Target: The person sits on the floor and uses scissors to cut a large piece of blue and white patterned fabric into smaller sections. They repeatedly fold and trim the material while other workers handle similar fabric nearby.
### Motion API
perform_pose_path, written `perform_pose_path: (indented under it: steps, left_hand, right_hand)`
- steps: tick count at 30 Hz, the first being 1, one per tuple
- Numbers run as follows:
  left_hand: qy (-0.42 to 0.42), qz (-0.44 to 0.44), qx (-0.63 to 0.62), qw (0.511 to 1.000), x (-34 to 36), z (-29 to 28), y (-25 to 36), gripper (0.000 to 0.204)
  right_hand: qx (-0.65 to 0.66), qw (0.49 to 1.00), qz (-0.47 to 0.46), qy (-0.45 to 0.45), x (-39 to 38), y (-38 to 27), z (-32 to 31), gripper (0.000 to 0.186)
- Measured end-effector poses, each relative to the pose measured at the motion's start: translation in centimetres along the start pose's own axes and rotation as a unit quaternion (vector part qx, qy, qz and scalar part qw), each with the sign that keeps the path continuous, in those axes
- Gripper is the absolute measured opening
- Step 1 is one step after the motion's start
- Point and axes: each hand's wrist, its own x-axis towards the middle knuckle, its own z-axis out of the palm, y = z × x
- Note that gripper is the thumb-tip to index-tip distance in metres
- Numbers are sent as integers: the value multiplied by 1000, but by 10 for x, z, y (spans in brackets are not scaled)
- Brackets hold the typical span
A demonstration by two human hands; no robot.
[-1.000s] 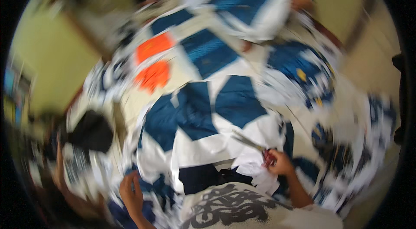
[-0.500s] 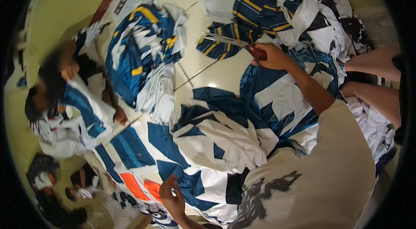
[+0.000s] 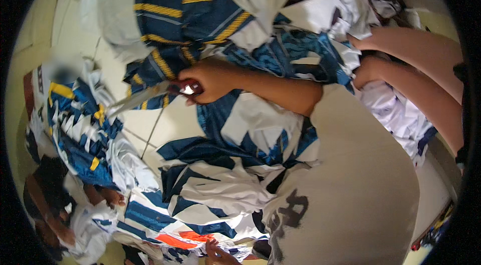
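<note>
My right hand [image 3: 213,80] is closed round the dark red handles of a pair of scissors [image 3: 143,97]. Their pale blades point left and blur somewhat. Just beyond and under that hand lies navy cloth with yellow and grey stripes [image 3: 160,12]. My left hand [image 3: 219,253], cut off by the lower edge, shows a few fingers stretched up with nothing visible in them. Close to it is a bright orange piece of cloth [image 3: 175,241]. Between my hands spreads a heap of white and navy cloth pieces [image 3: 215,185].
A blue, white and yellow cloth pile [image 3: 82,137] lies on the tiled floor [image 3: 145,127] at the left. A co-worker in dark clothing [image 3: 47,177] sits beyond it near white cloth. Bare legs [image 3: 411,84] reach in from the right, beside more white cloth [image 3: 388,112].
The view has swung, shifting the cloth piles left and down. My right hand still grips the scissors by the striped cloth. My left hand now sits lower in view.
</note>
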Motion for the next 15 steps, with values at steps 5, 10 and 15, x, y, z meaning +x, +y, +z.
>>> perform_pose_path:
  steps: [5,10,15]
  left_hand:
    - [12,-24,-19,999,-35,19,-7,32]
    - [45,-35,-53,997,-90,38,-36,33]
    - [66,-16,-82,994,-131,58,-60,34]
  right_hand:
    - [-31,995,-17,-94,-2,1,4,40]
    - [-64,995,-61,-37,-5,7,10,46]
    - [-107,992,-49,39,-24,-14,9,46]
